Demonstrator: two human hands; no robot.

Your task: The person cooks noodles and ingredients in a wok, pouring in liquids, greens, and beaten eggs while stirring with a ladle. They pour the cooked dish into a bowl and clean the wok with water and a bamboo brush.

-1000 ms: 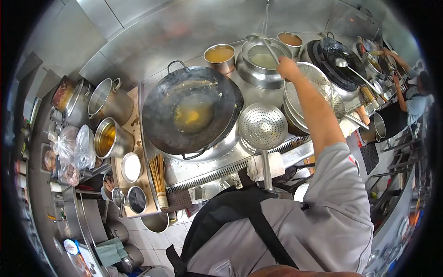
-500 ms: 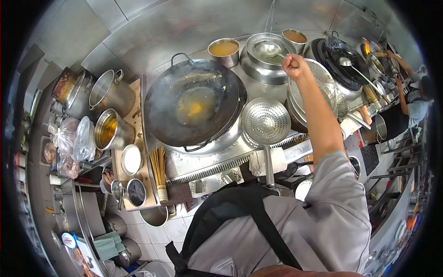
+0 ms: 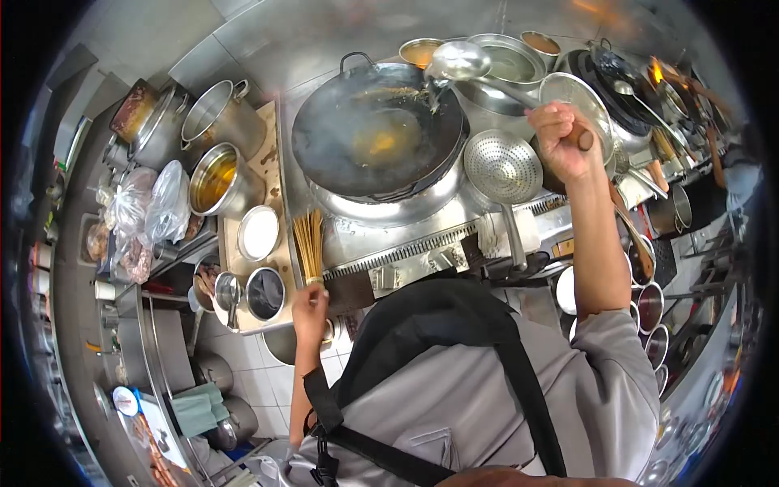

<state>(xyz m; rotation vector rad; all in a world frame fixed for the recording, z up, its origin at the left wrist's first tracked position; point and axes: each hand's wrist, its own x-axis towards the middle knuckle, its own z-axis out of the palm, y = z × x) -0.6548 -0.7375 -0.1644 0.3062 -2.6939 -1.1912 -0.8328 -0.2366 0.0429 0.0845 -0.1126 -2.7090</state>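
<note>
My right hand (image 3: 565, 140) is closed around the handle of a metal ladle (image 3: 460, 62). The ladle's bowl is tipped over the right rim of a steaming black wok (image 3: 324, 154), and liquid streams from it. Yellowish liquid and food residue lie in the wok. My left hand (image 3: 310, 307) has its fingers closed around the lower end of a bamboo wok brush (image 3: 308, 247), whose bristles point away from me. A perforated strainer (image 3: 503, 166) rests right of the wok.
Behind the wok stand a pot of orange liquid (image 3: 419, 53) and a wide basin of water (image 3: 511, 65). To the left are an oil pot (image 3: 223, 183), a white bowl (image 3: 259, 233) and plastic bags (image 3: 168, 203). Flame rises at another burner (image 3: 656, 71), right.
My right hand has lifted the ladle from the water basin and tilted it over the wok. My left hand has come into view and taken hold of the bamboo brush. The camera view has shifted.
</note>
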